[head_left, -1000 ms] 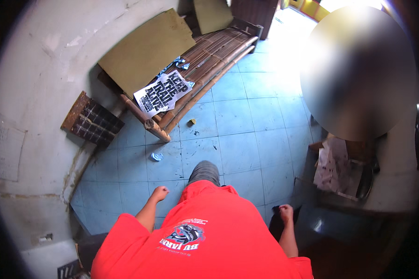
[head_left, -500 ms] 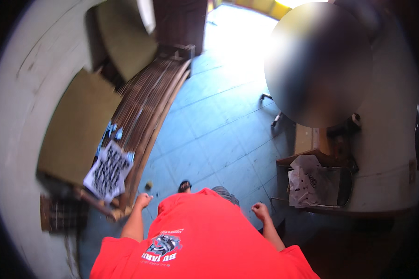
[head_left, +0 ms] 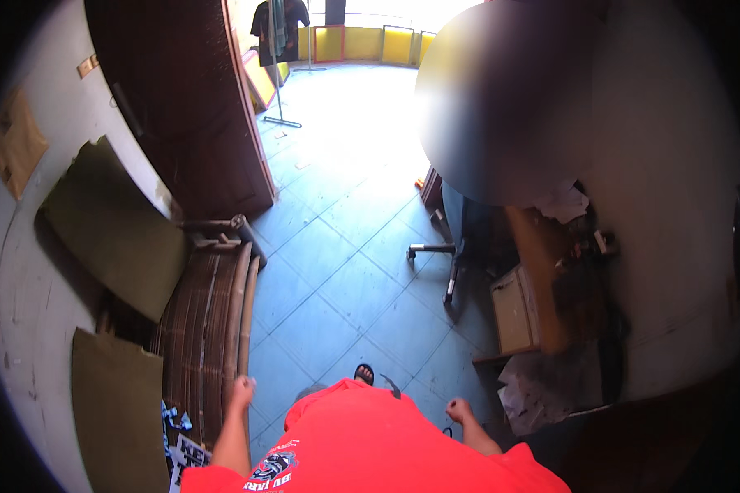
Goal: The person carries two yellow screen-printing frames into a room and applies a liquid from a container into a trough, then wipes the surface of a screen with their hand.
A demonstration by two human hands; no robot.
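Slatted brown wooden bench point(head_left: 210, 329): nothing picked up from it, both hands bare.

I see my left hand point(head_left: 242, 390) curled into a loose fist, gripping nothing, hanging just beside the bench's round front rail; the bench runs along the wall on that hand's outer side. My right hand point(head_left: 459, 408) hangs at my other hip, fingers bent inward and holding nothing, well apart from the bench and near the crumpled grey paper point(head_left: 534, 390) on the floor. Below the left hand, a black-and-white printed sheet point(head_left: 187, 454) lies on the bench end. Ahead of both hands, blue floor tiles point(head_left: 345, 279) stretch toward a swivel chair base point(head_left: 444, 255). By my judgement, no handling has begun; everything remains to do.
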